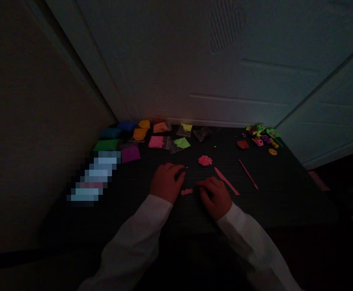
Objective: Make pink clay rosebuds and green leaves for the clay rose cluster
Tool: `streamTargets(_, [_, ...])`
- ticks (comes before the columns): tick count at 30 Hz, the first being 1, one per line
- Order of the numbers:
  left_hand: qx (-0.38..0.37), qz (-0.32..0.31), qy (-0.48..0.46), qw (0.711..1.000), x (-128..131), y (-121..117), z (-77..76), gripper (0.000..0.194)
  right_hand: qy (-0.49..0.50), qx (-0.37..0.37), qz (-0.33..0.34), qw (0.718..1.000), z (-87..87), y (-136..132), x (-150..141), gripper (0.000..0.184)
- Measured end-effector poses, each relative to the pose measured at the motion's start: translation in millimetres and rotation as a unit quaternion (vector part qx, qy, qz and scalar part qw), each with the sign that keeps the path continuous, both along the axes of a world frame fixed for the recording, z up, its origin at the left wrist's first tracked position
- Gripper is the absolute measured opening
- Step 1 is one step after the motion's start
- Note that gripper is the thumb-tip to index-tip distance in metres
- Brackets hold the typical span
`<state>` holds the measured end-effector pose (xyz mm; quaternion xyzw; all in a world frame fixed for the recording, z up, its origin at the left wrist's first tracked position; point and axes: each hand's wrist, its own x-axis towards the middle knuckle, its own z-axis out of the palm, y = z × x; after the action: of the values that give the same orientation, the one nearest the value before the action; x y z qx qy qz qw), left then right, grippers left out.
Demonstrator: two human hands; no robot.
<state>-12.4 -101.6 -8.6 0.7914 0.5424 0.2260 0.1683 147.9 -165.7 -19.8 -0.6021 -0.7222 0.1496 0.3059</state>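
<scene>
My left hand [166,182] rests on the dark table, thumb and index finger apart. A tiny pink bit [187,167] lies at its index fingertip. My right hand [216,197] has its index finger stretched out to the left and the others curled, with nothing visible in it. Between the hands is a short row of joined pink clay pieces [186,191]. Just beyond them sits a pink clay flower [205,161] made of many small petals. To the right of it lie a pink plastic clay knife [227,182] and a thin pink modelling stick [248,174].
Bags of coloured clay line the back left, among them a purple bag [130,154], a green bag [106,145] and a pink bag [156,142]. A red clay lump [242,144] and small colourful clay figures [263,135] are at the back right. A wall panel [194,81] rises behind the table.
</scene>
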Motion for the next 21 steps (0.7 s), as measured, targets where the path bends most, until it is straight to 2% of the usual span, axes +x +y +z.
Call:
streamTargets(4, [-0.028,-0.047,-0.004,0.999,11.4,33.2,-6.5,0.024,0.022,0.02,-0.013,0.999,-2.8,1.3,1.2,0.023])
streamTargets(7, [-0.038,-0.056,-0.017,0.998,13.6,41.2,-13.0,0.021,0.037,0.031,-0.013,0.999,-5.7,2.5,1.7,0.022])
streamTargets(10, [-0.056,-0.074,-0.048,0.995,12.2,39.0,-12.9,0.021,0.052,0.043,-0.018,0.998,-7.5,3.8,2.1,0.021])
streamTargets(14, [-0.112,-0.114,-0.115,0.98,11.2,29.6,-4.3,0.025,0.075,0.068,-0.04,0.994,-7.4,4.2,2.7,0.026])
streamTargets(17, [-0.171,-0.153,-0.172,0.958,11.9,21.6,0.9,0.026,0.082,0.085,-0.037,0.992,-6.4,3.0,2.9,0.029])
streamTargets(21, [-0.243,-0.18,-0.234,0.924,12.6,14.7,1.6,0.025,0.082,0.097,-0.024,0.992,-5.9,0.5,3.0,0.023])
